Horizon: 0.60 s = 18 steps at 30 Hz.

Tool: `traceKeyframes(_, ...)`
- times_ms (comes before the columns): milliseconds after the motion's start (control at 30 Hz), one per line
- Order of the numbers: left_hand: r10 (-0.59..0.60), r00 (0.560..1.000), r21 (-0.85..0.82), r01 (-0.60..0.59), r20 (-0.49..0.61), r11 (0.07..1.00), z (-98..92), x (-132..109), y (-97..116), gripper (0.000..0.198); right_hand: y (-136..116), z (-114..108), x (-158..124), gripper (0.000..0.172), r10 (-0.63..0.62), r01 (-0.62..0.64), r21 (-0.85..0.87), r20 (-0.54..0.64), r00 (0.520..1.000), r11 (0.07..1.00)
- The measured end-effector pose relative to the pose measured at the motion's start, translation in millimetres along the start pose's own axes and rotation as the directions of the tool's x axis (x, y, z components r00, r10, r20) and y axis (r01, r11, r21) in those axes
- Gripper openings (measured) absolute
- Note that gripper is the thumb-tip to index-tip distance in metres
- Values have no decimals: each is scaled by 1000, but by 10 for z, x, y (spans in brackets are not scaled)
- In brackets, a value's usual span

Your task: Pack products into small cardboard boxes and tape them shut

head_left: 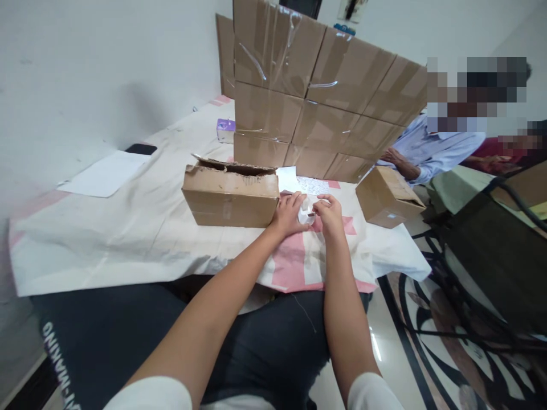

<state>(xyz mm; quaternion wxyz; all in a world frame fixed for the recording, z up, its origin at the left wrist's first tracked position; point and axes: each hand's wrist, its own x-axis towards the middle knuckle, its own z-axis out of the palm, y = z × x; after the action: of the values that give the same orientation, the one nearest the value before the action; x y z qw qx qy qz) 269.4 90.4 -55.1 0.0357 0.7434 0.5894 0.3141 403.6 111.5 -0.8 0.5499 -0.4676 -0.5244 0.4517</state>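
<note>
My left hand (289, 215) is curled round a small white container (305, 214) on the cloth-covered table. It rests just off the right end of an opened brown cardboard box (233, 198). My right hand (329, 212) is at the container's right side, fingers bent in a pinch. A small dark piece (311, 214) shows at those fingertips, too small to name. Behind the hands lie a white sheet of paper (288, 179) and a patterned sheet (314, 185).
A tall cardboard partition (299, 97) stands behind the hands. To the right sits another cardboard box (380, 199), with a person in a light blue shirt (444, 145) beyond it. Paper (105, 173), a dark flat object (141, 149) and a purple-and-white box (225, 131) lie leftward.
</note>
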Motion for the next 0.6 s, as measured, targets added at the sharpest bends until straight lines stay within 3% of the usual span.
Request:
traceKeyframes(233,1,999,-65,-3,-35,998,-18,-3,0,112,-81,-218,-293,32,-31,33,35,-58,998,999)
traceKeyframes(433,-65,997,-127,61,-31,990,34,38,-33,116,183,-494,-829,27,-27,35,44,-160,987,998)
traceKeyframes(600,-62,998,-139,59,-12,989,28,25,-45,115,329,-543,-962,19,26,-16,49,-206,978,999)
